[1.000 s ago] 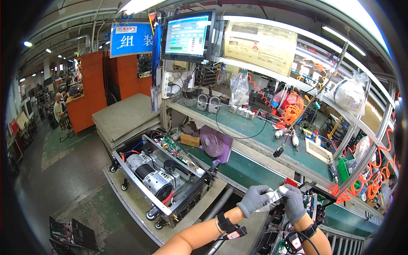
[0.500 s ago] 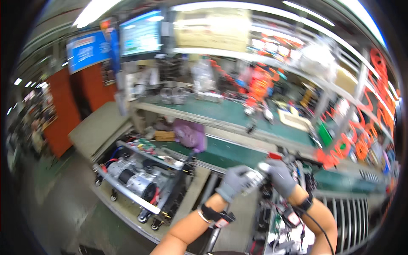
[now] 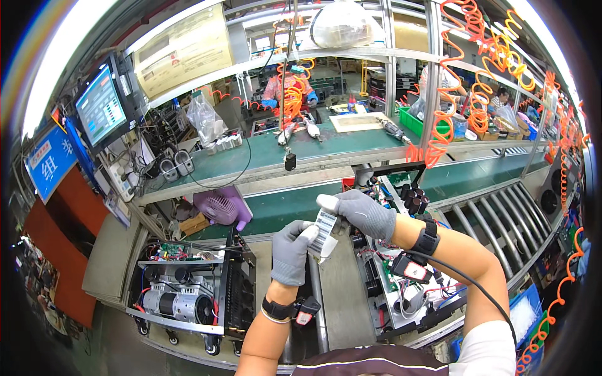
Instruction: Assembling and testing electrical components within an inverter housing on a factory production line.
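Both my hands wear grey gloves with pale fingertips. Between them is a small white sheet of striped labels (image 3: 322, 230), tilted, above the gap between two open machines. My left hand (image 3: 290, 254) pinches its lower left edge between thumb and fingers. At its upper right edge, my right hand (image 3: 365, 214) grips with the thumb on top; its other fingertips are partly hidden behind the sheet. Close under my right forearm lies an open chassis (image 3: 407, 291) with wires, white boards and black cylinders. Left of my left hand stands another open chassis with a silver motor (image 3: 179, 305), on casters.
A green shelf (image 3: 251, 164) crosses ahead, carrying hanging tools on orange coiled hoses (image 3: 292, 103). A purple fan (image 3: 219, 207) sits beneath it. Metal rollers (image 3: 495, 219) lie to the right, a monitor (image 3: 103, 106) to the upper left. A co-worker (image 3: 290, 91) is beyond the shelf.
The view has turned to the right and sharpened. My hands still hold the label sheet together, and my right forearm now reaches across more from the right.
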